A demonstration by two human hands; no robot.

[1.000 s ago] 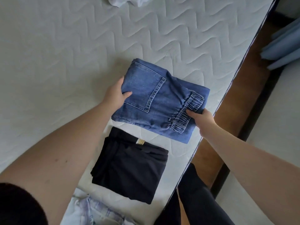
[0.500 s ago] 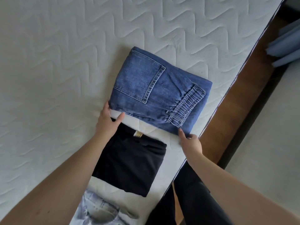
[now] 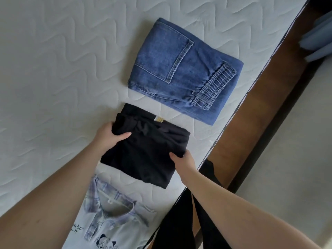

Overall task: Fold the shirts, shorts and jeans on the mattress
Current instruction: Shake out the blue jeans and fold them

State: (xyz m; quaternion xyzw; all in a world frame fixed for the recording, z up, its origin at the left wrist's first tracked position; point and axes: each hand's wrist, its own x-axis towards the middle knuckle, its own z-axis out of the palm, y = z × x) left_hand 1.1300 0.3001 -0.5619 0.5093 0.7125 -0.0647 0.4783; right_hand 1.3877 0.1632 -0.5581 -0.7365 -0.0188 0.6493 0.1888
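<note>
Hands: left hand (image 3: 109, 136) and right hand (image 3: 182, 159) grip black folded garment (image 3: 143, 151), frame centre; shirt (image 3: 107, 218) print perhaps reads "abc"; jeans (image 3: 183, 72) above.

Home bedroom: bare quilted mattress (image 3: 53, 87) w/ folded clothes, wood bed frame (image 3: 255, 126), grey floor (image 3: 287, 168).

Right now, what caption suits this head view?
Both hands, left and right, grip folded black garment between blue jeans and collared shirt.
</note>
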